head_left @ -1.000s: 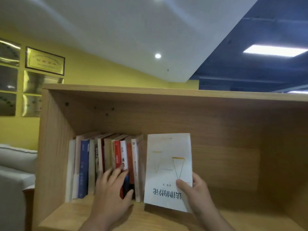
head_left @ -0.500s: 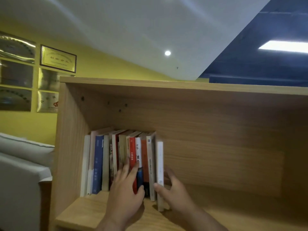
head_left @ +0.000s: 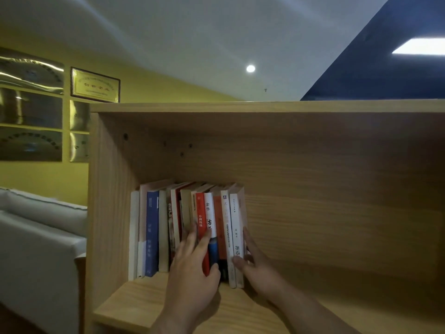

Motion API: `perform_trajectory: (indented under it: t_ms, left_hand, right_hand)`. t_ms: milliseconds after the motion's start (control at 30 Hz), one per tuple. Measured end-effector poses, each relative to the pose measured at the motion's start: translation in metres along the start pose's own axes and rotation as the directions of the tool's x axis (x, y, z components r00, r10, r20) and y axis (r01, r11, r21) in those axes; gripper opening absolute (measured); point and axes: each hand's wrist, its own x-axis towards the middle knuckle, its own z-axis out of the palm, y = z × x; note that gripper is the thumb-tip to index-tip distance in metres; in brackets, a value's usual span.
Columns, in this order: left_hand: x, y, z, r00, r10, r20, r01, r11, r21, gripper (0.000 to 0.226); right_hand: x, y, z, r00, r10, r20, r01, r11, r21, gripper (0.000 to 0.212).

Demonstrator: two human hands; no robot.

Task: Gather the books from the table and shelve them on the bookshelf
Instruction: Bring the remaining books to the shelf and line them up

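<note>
Our right hand (head_left: 261,270) grips the white book (head_left: 236,225), thumb on its spine, at the right end of the row (head_left: 168,227) on the bookshelf (head_left: 265,107). Our left hand (head_left: 192,271) presses flat, fingers straight, against neighbouring spines. This book looks all but shelved; the table is out of view, so what remains we cannot tell.

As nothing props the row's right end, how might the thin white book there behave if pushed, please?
The white book looks slim, probably light, so likely slides easily on the bookshelf board. With bare shelf to its right, it may tip once the right hand lets go.
</note>
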Motion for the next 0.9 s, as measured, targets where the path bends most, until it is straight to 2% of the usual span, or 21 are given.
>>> perform_trajectory:
  t_ms: [100,267,433,533,633,700,800,900]
  left_hand:
    - [-0.002,0.001,-0.002,1.0,-0.008,0.014,0.008,1.0,-0.015,0.089]
    - [0.0,0.001,-0.007,0.999,-0.024,0.024,0.026,0.994,-0.101,0.079]
    - [0.004,0.008,-0.019,0.995,-0.092,-0.048,0.079,0.973,-0.218,0.071]
    - [0.029,0.007,-0.037,0.987,-0.118,-0.109,0.081,0.951,-0.298,0.053]
    - [0.07,0.004,-0.062,0.984,-0.102,-0.143,0.075,0.98,-0.183,0.064]
    - [0.093,0.002,-0.075,0.995,-0.084,-0.052,0.081,0.995,-0.053,0.066]
    - [0.11,-0.002,-0.085,0.992,-0.077,0.104,0.071,0.996,0.054,0.057]
    - [0.111,0.0,-0.087,0.997,-0.04,0.069,0.031,0.992,0.126,0.058]
  right_hand:
    - [0.003,0.01,-0.002,0.999,0.037,-0.019,-0.036,0.997,0.061,0.085]
    - [0.002,0.015,0.0,1.0,-0.002,0.001,0.002,1.0,0.007,0.105]
    - [0.006,0.014,0.001,1.0,0.021,-0.015,-0.021,1.0,0.002,0.119]
    - [0.008,0.016,0.001,1.0,0.008,-0.028,-0.009,1.0,-0.017,0.123]
    - [0.01,0.019,0.0,1.0,0.008,-0.018,-0.008,1.0,-0.021,0.123]
    - [0.011,0.021,0.0,1.0,0.005,-0.027,-0.005,1.0,-0.021,0.124]
    - [0.01,0.02,0.0,0.999,-0.007,-0.033,0.006,0.999,-0.037,0.123]
    - [0.009,0.019,0.0,0.999,-0.009,-0.042,0.008,0.999,-0.043,0.123]
